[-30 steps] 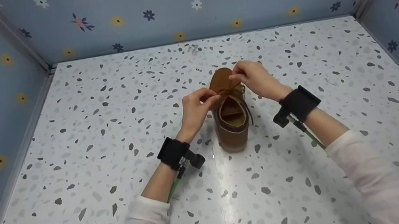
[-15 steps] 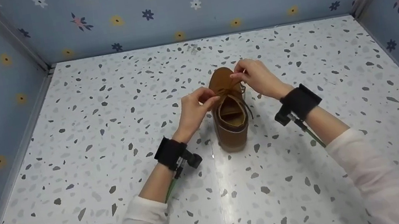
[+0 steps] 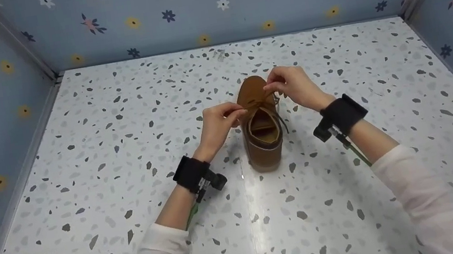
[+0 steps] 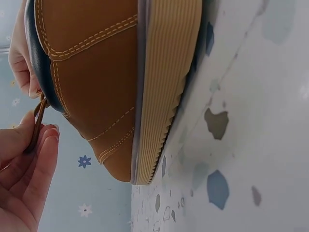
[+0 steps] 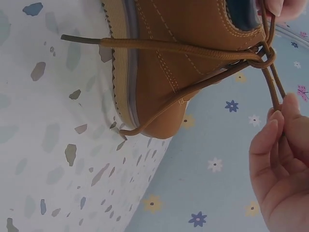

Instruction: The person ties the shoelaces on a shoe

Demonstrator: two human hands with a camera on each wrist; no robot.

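A brown ankle shoe [image 3: 266,157] stands upright on the speckled surface, its toe pointing away from me. To its left, my left hand [image 3: 216,127] pinches a brown shoelace loop [image 4: 37,124] between thumb and fingers. My right hand [image 3: 296,87], by the toe's right side, pinches another lace loop [image 5: 272,87], whose two strands run from the knot [image 5: 262,59]. In the right wrist view, a loose lace end [image 5: 159,46] with a dark tip hangs down the shoe's side. A second strand [image 5: 159,112] droops toward the toe. The dark collar lining [image 4: 41,63] shows in the left wrist view.
The white speckled tabletop [image 3: 116,117] surrounds the shoe. Blue flowered panels [image 3: 209,16] stand at the back and both sides. Each wrist wears a black strap with a small camera, such as the left strap [image 3: 191,174].
My left hand has shifted slightly left and my right hand slightly to the right, both still pinching lace. The shoe stays in place.
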